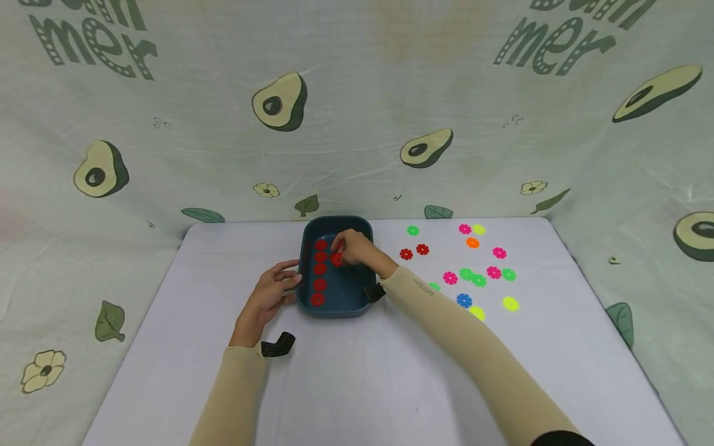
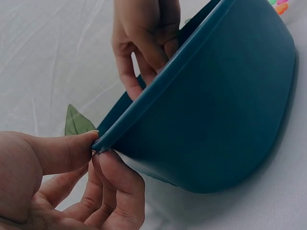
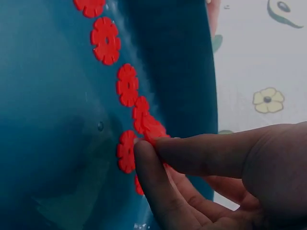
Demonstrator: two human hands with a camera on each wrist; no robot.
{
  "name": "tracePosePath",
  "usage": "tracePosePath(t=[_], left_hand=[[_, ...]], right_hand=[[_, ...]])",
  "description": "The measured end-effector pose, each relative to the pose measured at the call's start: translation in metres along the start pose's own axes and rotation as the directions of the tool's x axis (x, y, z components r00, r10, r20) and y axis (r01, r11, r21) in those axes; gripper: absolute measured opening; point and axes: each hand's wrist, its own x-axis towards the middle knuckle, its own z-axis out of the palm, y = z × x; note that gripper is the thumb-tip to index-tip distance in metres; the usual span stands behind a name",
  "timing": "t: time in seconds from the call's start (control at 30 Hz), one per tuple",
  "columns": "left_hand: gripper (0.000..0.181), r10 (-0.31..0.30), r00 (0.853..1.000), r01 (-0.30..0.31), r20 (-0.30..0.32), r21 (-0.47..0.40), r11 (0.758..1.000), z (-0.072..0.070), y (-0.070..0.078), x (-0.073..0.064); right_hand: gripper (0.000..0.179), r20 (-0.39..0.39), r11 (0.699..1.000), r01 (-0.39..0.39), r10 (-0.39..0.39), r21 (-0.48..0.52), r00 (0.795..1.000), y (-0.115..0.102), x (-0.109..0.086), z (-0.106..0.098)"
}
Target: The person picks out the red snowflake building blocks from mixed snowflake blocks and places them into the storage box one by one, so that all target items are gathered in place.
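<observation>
A dark blue rectangular tub (image 1: 346,303) stands near the table's back edge. My left hand (image 1: 269,297) is at its left side; in the left wrist view, thumb and index finger pinch the rim (image 2: 158,86). My right hand (image 1: 357,251) reaches inside the tub. In the right wrist view its thumb and index finger pinch a red flower-shaped notched disc (image 3: 156,130), just above the tub floor. Several similar red discs (image 1: 320,285) lie flat in a column along the tub's left side. Another red disc (image 3: 127,151) lies beside the fingertips.
Loose notched discs are spread over the right of the white table (image 1: 346,378): two red discs (image 1: 422,249), several pink discs (image 1: 450,278), green discs (image 1: 478,280), yellow discs (image 1: 510,303), an orange disc (image 1: 472,243) and a blue disc (image 1: 464,300). A patterned cloth (image 1: 346,179) hangs behind.
</observation>
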Motion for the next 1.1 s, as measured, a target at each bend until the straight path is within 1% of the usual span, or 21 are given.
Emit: tracePosePath(t=[0.27,0.5,0.63,0.87,1.1], left_hand=[[0.052,-0.006,1.000,0.005,-0.011,-0.009,1.000,0.001,-0.001,0.001],[0.053,-0.004,1.000,0.004,-0.014,-0.004,1.000,0.002,0.001,-0.001],[0.052,-0.002,1.000,0.002,-0.017,0.002,1.000,0.002,0.001,-0.002],[0.052,-0.014,1.000,0.015,-0.024,0.019,1.000,0.001,-0.001,-0.002],[0.051,-0.019,0.999,0.020,-0.032,0.025,0.999,0.000,0.000,-0.001]], right_hand=[[0.035,0.026,0.999,-0.030,0.031,-0.039,0.999,0.002,0.011,0.004],[0.032,0.048,0.997,-0.056,0.058,-0.054,0.997,0.001,0.014,0.006],[0.034,0.070,0.996,-0.064,0.068,-0.065,0.995,0.001,0.016,0.006],[0.035,0.119,0.994,-0.068,0.078,-0.086,0.990,0.002,0.020,0.009],[0.038,0.115,0.987,-0.079,0.095,-0.136,0.989,0.002,0.023,0.011]])
